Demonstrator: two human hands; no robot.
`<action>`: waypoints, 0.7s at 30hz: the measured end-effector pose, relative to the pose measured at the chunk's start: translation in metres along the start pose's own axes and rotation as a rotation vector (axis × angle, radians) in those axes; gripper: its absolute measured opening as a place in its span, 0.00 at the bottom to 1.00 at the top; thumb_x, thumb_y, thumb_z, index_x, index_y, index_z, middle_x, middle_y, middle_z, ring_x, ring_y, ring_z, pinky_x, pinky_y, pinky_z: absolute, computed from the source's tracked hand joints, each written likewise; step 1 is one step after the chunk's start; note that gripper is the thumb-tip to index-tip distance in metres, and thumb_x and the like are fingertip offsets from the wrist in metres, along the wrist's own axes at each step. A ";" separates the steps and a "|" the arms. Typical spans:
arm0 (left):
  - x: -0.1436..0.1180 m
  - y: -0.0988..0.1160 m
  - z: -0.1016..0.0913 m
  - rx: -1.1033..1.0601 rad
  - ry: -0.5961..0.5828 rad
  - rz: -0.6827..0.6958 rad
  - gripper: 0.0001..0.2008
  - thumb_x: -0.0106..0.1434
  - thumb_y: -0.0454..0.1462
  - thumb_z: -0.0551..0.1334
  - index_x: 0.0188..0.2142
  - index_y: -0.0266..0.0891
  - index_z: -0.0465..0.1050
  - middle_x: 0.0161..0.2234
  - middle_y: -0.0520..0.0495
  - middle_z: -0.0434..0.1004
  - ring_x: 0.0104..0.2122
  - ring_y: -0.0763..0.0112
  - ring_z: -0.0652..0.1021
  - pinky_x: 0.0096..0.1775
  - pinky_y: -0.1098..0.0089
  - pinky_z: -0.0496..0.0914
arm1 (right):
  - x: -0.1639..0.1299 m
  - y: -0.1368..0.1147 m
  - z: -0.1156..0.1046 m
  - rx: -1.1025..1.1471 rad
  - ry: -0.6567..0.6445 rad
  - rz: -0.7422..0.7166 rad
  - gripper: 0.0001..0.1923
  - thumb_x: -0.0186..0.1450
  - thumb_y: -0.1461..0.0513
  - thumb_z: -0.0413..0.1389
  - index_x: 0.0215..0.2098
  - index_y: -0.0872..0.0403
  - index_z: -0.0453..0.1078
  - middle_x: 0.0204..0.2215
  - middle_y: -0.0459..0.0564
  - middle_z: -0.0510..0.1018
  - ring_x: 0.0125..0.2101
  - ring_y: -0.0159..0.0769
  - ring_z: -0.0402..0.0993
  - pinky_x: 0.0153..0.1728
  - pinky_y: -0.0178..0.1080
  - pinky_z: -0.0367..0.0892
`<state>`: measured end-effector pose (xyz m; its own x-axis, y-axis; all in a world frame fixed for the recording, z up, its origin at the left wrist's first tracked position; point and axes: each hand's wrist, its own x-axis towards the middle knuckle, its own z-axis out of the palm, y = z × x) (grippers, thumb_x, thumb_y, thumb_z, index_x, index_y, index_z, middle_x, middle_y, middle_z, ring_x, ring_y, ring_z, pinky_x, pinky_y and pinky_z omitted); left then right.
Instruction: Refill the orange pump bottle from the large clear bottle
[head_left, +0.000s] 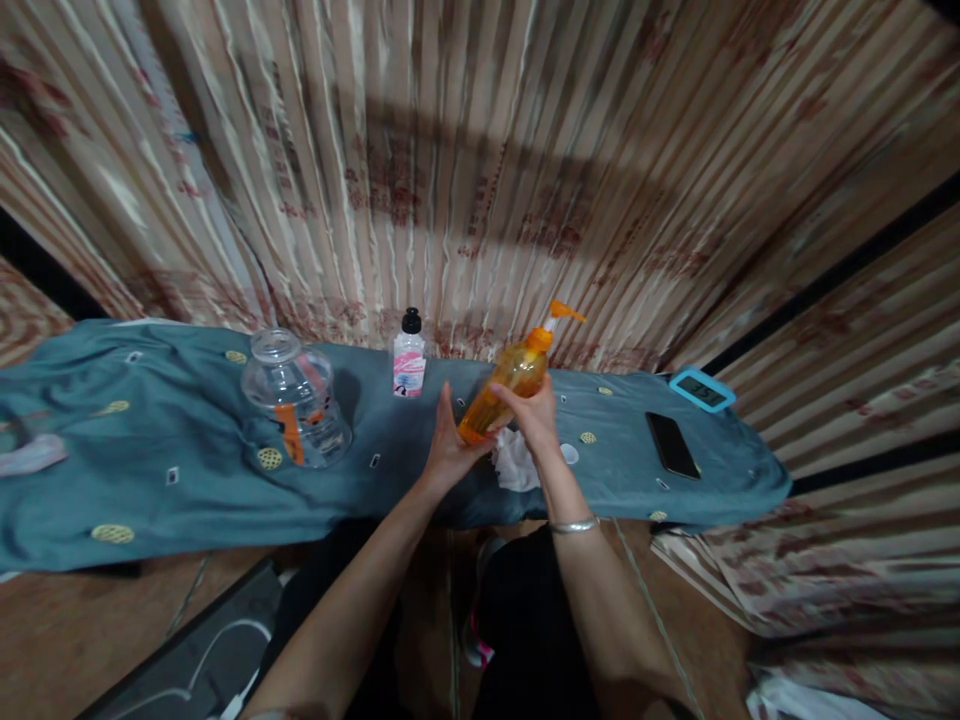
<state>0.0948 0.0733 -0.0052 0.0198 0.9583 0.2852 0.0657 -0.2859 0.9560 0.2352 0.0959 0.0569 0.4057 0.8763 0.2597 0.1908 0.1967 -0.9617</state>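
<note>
Here the orange pump bottle (pixel 513 378) is held in the air above the tabletop (pixel 150 470), which is covered with a blue-green cloth, and both hands are on it. The bottle is tilted: its long axis runs from the base, low and to the left, up to the orange pump nozzle (pixel 561 313), high and to the right, so the nozzle points away from the person and toward the striped curtain behind.

The left hand (pixel 448 452) sits under and beside the base, its fingers stretched nearly straight upward and the palm pressed against the bottom end; it props the bottle more than it grips it. The right hand (pixel 534 412) comes in from the right, and its fingers (pixel 511 393) curl over the middle of the bottle's body, closed around it. A silver bangle (pixel 574 525) sits on that wrist. Of the two, the right hand lies nearer the pump end and the left nearer the base.

Just below the right hand a crumpled white cloth (pixel 514 462) lies on the tabletop. To the left stand a small white bottle with a black cap (pixel 409 358) and, further left, a clear plastic jar (pixel 298 398). Well apart to the right lie a black phone (pixel 672 445) and a small blue clock (pixel 702 389).
</note>
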 end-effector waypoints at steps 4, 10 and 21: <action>-0.007 0.000 0.010 -0.002 -0.014 -0.044 0.57 0.45 0.37 0.73 0.68 0.36 0.42 0.70 0.31 0.43 0.69 0.48 0.49 0.68 0.50 0.44 | 0.037 0.010 -0.024 -0.069 0.156 -0.046 0.41 0.47 0.55 0.70 0.53 0.58 0.58 0.46 0.56 0.75 0.42 0.41 0.75 0.47 0.47 0.70; -0.015 0.003 0.020 0.050 -0.136 -0.047 0.53 0.49 0.33 0.69 0.68 0.41 0.40 0.71 0.36 0.43 0.70 0.52 0.48 0.68 0.49 0.43 | 0.088 0.036 -0.058 -0.276 0.313 -0.007 0.42 0.48 0.58 0.72 0.56 0.58 0.60 0.47 0.56 0.73 0.46 0.45 0.72 0.52 0.53 0.66; -0.015 0.006 0.018 0.085 -0.157 -0.062 0.52 0.50 0.33 0.68 0.68 0.39 0.41 0.70 0.34 0.44 0.70 0.50 0.49 0.68 0.48 0.44 | 0.096 0.034 -0.048 -0.407 0.385 0.043 0.47 0.48 0.59 0.72 0.60 0.62 0.57 0.52 0.61 0.71 0.51 0.47 0.70 0.55 0.50 0.63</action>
<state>0.1127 0.0569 -0.0055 0.1678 0.9641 0.2059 0.1555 -0.2321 0.9602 0.3238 0.1657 0.0530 0.7029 0.6412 0.3079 0.4660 -0.0881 -0.8804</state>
